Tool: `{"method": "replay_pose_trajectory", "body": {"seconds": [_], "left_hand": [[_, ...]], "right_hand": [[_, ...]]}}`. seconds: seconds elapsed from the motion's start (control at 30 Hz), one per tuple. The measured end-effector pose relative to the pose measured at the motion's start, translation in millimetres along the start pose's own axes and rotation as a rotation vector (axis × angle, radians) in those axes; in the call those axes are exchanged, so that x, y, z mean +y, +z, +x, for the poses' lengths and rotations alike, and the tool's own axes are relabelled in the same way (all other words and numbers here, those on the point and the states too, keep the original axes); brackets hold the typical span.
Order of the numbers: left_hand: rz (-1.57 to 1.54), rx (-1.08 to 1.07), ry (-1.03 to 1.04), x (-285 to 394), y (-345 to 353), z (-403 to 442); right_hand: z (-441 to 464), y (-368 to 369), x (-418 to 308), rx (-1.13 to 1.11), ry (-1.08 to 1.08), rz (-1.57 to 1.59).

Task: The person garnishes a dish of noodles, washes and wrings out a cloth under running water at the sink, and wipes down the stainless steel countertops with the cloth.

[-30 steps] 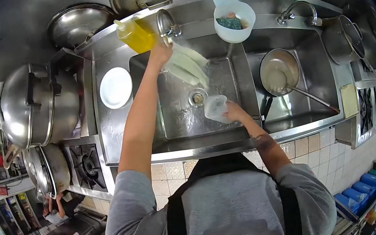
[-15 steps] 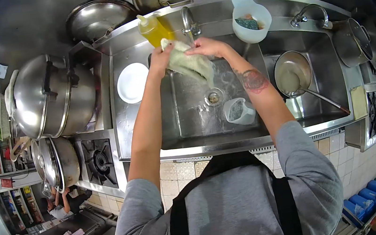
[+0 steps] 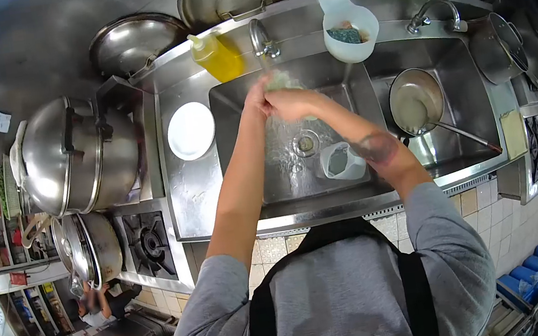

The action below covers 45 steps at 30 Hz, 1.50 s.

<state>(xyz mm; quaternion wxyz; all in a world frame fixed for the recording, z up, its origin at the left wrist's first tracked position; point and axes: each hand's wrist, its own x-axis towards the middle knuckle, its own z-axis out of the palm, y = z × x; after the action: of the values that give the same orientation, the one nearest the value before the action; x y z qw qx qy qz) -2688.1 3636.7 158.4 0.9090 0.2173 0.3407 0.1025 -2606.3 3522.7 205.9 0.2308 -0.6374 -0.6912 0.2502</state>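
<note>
Under the running tap (image 3: 261,38) my two hands are close together over the left sink basin (image 3: 285,189). A pale green cloth (image 3: 286,79) is bunched in them, partly hidden behind the fingers and blurred. My left hand (image 3: 257,96) is closed at the cloth's left side. My right hand (image 3: 290,102) crosses in front, also closed on it. Water splashes down toward the drain (image 3: 305,143). Below the right forearm a white plastic cup (image 3: 344,162) lies tilted in the basin.
A white plate (image 3: 191,132) and a yellow liquid bottle (image 3: 217,58) stand left of the basin. A white scoop (image 3: 353,45) holding scrubbers sits between the taps. The right basin holds a metal ladle (image 3: 416,101). Large pots (image 3: 77,152) stand left; a person (image 3: 97,306) is farther off.
The cloth was spread between my separated hands near the tap. Now my hands have come together and slightly lower, bunching the cloth. The view has shifted slightly.
</note>
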Motion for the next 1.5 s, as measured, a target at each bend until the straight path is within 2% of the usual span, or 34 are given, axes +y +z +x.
{"method": "replay_pose_trajectory", "body": {"seconds": [0.03, 0.07, 0.1, 0.13, 0.2, 0.23, 0.3, 0.43, 0.5, 0.53, 0.6, 0.63, 0.7, 0.73, 0.8, 0.83, 0.87, 0.93, 0.97, 1.03, 1.07, 1.13, 1.17, 1.23, 1.27, 1.3, 1.33, 1.37, 1.4, 1.43, 1.47, 1.5], "left_hand": [[0.243, 0.029, 0.142, -2.5, 2.4, 2.4], [0.487, 0.057, 0.284, -4.3, 4.6, 5.2], [0.484, 0.164, 0.275, -3.0, 9.4, 6.2], [0.494, 0.163, 0.268, 0.1, 25.1, -4.4], [1.008, 0.177, 0.296, 8.8, 51.3, -23.2], [1.017, 0.173, 0.292, 11.6, 44.7, -14.2], [1.265, 0.278, 0.474, 19.1, 35.3, -1.4], [1.120, 0.159, 0.355, 40.1, 35.8, -8.7], [0.929, 0.093, 0.259, 47.8, 38.9, -18.5], [0.929, 0.100, 0.261, 50.6, 44.1, -28.6], [0.649, -0.045, 0.270, 52.5, 49.2, -49.1], [0.648, -0.041, 0.274, 52.7, 44.8, -52.9], [0.431, -0.024, 0.381, 52.2, 35.0, -57.2], [0.428, -0.021, 0.384, 49.7, 21.0, -49.9], [0.496, 0.270, 0.276, 35.4, -19.0, -31.8], [0.620, 0.331, 0.050, 31.6, -25.7, -30.1], [0.616, 0.334, 0.050, 25.1, -31.7, -27.7], [0.137, 0.081, -0.148, 3.1, -4.7, -41.7], [0.134, 0.082, -0.150, -2.6, 1.6, -39.4], [-0.056, -0.020, 0.034, -12.4, 7.7, -31.0], [-0.061, -0.020, 0.034, -13.4, 5.2, -22.7], [-0.232, 0.109, 0.053, -12.2, -11.2, 2.3], [-0.176, 0.112, 0.037, -12.1, -19.6, 10.9], [-0.080, 0.146, 0.004, -9.8, -2.6, -0.3], [0.018, 0.179, -0.022, -9.6, 8.8, -8.3], [0.060, 0.130, 0.051, -11.5, 12.9, -10.2], [0.056, 0.137, 0.041, -11.6, 26.1, -20.6], [0.094, 0.023, 0.060, -8.1, 39.7, -30.3], [0.131, -0.092, 0.082, -5.7, 46.1, -37.9], [0.129, -0.087, 0.077, -2.7, 36.9, -37.8], [0.226, -0.177, 0.042, 2.4, 26.0, -37.3], [0.322, -0.269, 0.007, 4.7, 24.2, -41.1]], "right_hand": [[-10.3, -5.1, 1.9, -0.111, -0.066, -0.029], [-19.7, -15.7, 7.7, -0.103, -0.061, -0.026], [-33.2, -36.2, 7.0, -0.163, 0.083, 0.144], [-45.3, -48.0, 12.2, -0.223, 0.225, 0.318], [-49.3, -48.9, 57.5, 0.085, 0.203, 0.077], [-51.7, -54.0, 67.2, 0.093, 0.208, 0.083], [-54.7, -58.6, 77.8, 0.271, 0.334, 0.108], [-33.7, -40.9, 82.5, 0.276, 0.254, 0.236], [-7.2, -9.4, 100.5, 0.445, 0.008, 0.149], [-2.3, -9.6, 92.7, 0.443, 0.002, 0.153], [6.0, -9.8, 78.7, 0.102, 0.007, 0.285], [19.1, -0.4, 83.0, -0.014, 0.122, 0.146], [30.2, 7.6, 86.5, 0.031, 0.167, 0.068], [34.0, 6.4, 80.0, 0.077, 0.215, -0.010], [40.8, -5.4, 68.3, 0.101, 0.192, 0.032], [44.3, -9.4, 64.6, 0.134, 0.172, 0.074], [47.0, -11.8, 59.9, 0.129, 0.170, 0.074], [51.5, -13.7, 56.5, 0.105, 0.009, -0.039], [49.4, -17.8, 54.1, 0.102, 0.011, -0.038], [42.6, -26.2, 51.1, -0.039, -0.092, 0.126], [39.3, -23.7, 53.7, -0.043, -0.091, 0.124], [33.2, -12.9, 63.7, -0.060, 0.008, 0.915], [32.2, -8.0, 66.8, -0.061, 0.013, 0.917], [27.0, -0.5, 70.1, 0.169, 0.110, 1.513], [26.9, 3.0, 70.8, 0.171, 0.119, 1.518], [29.8, 6.5, 70.6, 0.342, 0.170, 1.182], [32.7, 11.1, 71.7, 0.492, 0.215, 0.838], [36.4, 14.4, 73.5, 0.456, 0.286, 1.002], [33.2, 11.9, 67.0, 0.452, 0.293, 1.008], [28.2, 2.2, 57.3, 0.424, 0.238, 1.059], [24.1, -3.9, 50.8, 0.396, 0.180, 1.110], [30.0, -11.1, 51.7, 0.412, 0.128, 0.879]]}}
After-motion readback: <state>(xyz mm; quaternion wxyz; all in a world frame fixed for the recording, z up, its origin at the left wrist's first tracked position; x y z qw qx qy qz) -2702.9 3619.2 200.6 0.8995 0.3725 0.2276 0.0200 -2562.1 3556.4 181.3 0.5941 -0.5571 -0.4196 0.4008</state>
